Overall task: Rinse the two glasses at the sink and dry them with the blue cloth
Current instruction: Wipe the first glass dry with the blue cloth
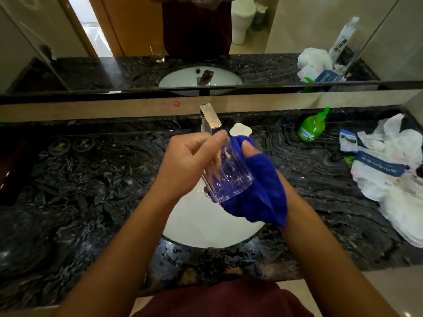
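Dark marble countertop (91, 191) runs the full width, white sink (206, 225) set in its middle. Mirror (297, 30) stands behind the sink along the back edge. White plastic bags (393, 179) piled on the counter far right of the sink. Left hand (190, 161) and right hand (254, 156) both held above the sink, in front of the faucet (209, 117). Blue cloth (258, 186) wraps the right hand, thumb poking out of it; cloth presses against the right side of the glass (226, 172). Left hand's fingers curl around the glass from the left, thumb at the rim. Glass is ribbed, clear, tilted with its base toward the camera. Right fingers are hidden under the cloth, probably cupping the glass. Green soap bottle (312, 128) sits right of the sink, near the back. Small white soap dish (240, 129) just right of the faucet. Second glass shows only as a mirror reflection (157, 53), upright, left of the sink.
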Available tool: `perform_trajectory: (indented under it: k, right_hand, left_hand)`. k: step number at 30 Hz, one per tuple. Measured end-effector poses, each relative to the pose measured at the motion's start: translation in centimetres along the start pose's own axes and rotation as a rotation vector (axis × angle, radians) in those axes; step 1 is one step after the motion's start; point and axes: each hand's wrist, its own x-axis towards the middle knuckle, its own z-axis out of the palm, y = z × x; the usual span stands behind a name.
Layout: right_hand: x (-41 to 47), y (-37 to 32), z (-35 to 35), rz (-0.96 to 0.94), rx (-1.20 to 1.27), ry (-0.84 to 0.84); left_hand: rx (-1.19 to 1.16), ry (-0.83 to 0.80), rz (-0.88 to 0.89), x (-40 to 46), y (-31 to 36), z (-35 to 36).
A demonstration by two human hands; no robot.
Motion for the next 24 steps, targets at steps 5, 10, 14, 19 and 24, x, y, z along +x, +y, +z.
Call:
perform_trajectory:
  k: [5, 10, 14, 19, 24]
  right_hand:
    - [0.5, 1.0, 0.3, -0.321, -0.141, 0.097]
    - [-0.1, 0.7, 2.5, -0.649, -0.138, 0.232]
    - [0.3, 2.0, 3.5, -0.867, -0.358, 0.361]
    - [0.1, 2.8, 3.2, -0.859, -0.607, 0.303]
    - [-1.1, 0.3, 2.7, -0.923, -0.878, 0.341]
  left_hand:
    - [0.12, 0.348, 0.044, 0.5, -0.5, 1.4]
    - [-0.009, 0.435, -0.149, -2.6, -1.3, 2.9]
    - [-0.364, 0.277, -0.378, -4.2, -1.6, 5.2]
    - [-0.869, 0.293, -0.566, -3.2, -1.4, 3.5]
    - [-1.022, 0.3, -0.485, -2.8, -2.7, 0.9]
